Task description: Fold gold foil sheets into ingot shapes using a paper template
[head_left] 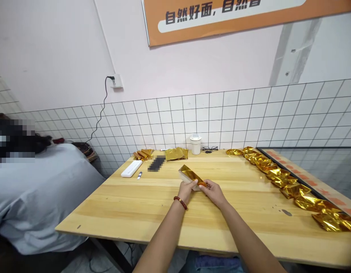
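Observation:
A gold foil sheet (191, 174) with a pale underside is held above the wooden table (115, 214), partly folded into a long strip. My left hand (187, 189) grips its lower left part, thumb on top, with a beaded bracelet at the wrist. My right hand (214, 192) pinches the right end of the foil between thumb and fingers. Folded gold foil pieces (280, 178) lie in a long row along the table's right side. A flat gold stack (177, 153) and gold strips (143, 154) lie at the back.
A white box (131, 168), a small tube (139, 175) and a dark blurred object (156, 163) lie at the left. Near the wall stand a white lidded cup (195, 145) and glasses (210, 149). Another person in a grey shirt (50, 189) leans at the far left.

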`<state>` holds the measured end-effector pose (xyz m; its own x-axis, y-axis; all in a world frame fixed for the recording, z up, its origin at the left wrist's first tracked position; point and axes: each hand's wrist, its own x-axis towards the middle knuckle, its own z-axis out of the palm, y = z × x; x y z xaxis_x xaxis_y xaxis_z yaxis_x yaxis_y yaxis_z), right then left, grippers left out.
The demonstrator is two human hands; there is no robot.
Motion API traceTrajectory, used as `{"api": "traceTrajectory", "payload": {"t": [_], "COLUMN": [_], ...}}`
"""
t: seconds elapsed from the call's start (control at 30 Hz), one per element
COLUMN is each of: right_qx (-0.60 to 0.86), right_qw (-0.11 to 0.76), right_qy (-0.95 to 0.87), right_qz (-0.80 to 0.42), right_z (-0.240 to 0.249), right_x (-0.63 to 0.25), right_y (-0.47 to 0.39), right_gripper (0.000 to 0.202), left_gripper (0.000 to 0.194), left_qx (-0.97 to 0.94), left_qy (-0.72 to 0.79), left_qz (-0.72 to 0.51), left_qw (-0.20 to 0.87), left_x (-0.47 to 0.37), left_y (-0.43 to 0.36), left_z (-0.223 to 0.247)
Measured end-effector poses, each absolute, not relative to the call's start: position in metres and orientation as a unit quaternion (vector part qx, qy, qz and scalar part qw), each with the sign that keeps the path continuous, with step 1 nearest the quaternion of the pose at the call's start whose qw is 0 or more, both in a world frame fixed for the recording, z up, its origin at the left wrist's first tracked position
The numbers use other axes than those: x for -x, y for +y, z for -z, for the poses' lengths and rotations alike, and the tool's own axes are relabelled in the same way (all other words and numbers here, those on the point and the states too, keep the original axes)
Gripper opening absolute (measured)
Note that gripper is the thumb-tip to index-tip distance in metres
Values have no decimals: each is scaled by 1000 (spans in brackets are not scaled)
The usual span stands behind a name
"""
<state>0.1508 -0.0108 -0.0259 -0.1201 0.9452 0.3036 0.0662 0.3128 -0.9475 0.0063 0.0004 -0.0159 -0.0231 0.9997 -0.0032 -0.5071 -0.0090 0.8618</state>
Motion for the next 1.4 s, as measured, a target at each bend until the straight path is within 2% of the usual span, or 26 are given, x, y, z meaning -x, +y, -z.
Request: {"api": "traceTrajectory", "payload": {"t": [0.23, 0.37, 0.53, 0.67, 0.77, 1.0, 1.4], "right_qx": [429, 431, 421, 440, 436, 418, 409], "right_qw": [498, 490, 521, 558, 578, 579, 550], "right_qy": [-611, -607, -559, -503, -483, -495, -536], "right_qz": [-442, -454, -489, -491, -492, -495, -493], "right_z": [28, 29, 28, 25, 23, 24, 24], "right_x": [-154, -155, -156, -158, -160, -159, -158], "right_y": [-9, -8, -7, -6, -6, -7, -9], "right_gripper": [34, 33, 41, 49, 49, 47, 45], "left_gripper": [41, 31, 13, 6, 11, 41, 41], "left_qx": [-269, -192, -130, -130, -153, -271, -259], "left_qy": [352, 313, 262, 267, 271, 261, 305], "left_qz": [-656, -693, -708, -698, -690, -622, -635], "left_qw": [611, 620, 643, 651, 654, 687, 661], "left_x": [-3, 5, 10, 10, 11, 1, -5], "left_y": [4, 10, 13, 10, 7, -7, -11], "left_z": [14, 13, 13, 10, 9, 10, 4]}}
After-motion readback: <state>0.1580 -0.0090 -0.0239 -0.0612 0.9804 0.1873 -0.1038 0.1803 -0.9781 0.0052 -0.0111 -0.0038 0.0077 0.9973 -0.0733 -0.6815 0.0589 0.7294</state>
